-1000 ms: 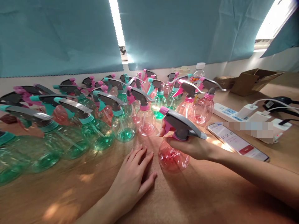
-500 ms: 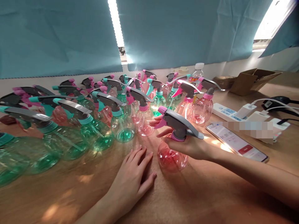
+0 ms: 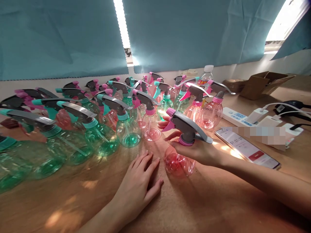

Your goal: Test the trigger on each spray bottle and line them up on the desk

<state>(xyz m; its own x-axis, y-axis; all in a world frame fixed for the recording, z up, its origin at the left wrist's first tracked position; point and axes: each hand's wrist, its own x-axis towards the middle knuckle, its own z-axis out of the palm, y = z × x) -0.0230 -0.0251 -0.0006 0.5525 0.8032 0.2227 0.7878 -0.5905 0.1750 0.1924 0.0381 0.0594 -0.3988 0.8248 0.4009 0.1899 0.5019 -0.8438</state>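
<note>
A pink spray bottle with a grey and pink trigger head stands on the brown tabletop. My right hand is closed round its neck, just under the head; some of the fingers are hidden behind the bottle. To its left, my left hand lies flat on the table, fingers stretched out and holding nothing. Just beyond the two hands stand a clear pink spray bottle and a green spray bottle.
Several more green spray bottles and pink ones crowd the left and back. At right lie a phone showing a timer and a white power strip with plugs. An open cardboard box sits behind, near a clear bottle.
Both hands and the pink spray bottle keep their places, the right hand still gripping the neck. Only the camera view has shifted slightly.
</note>
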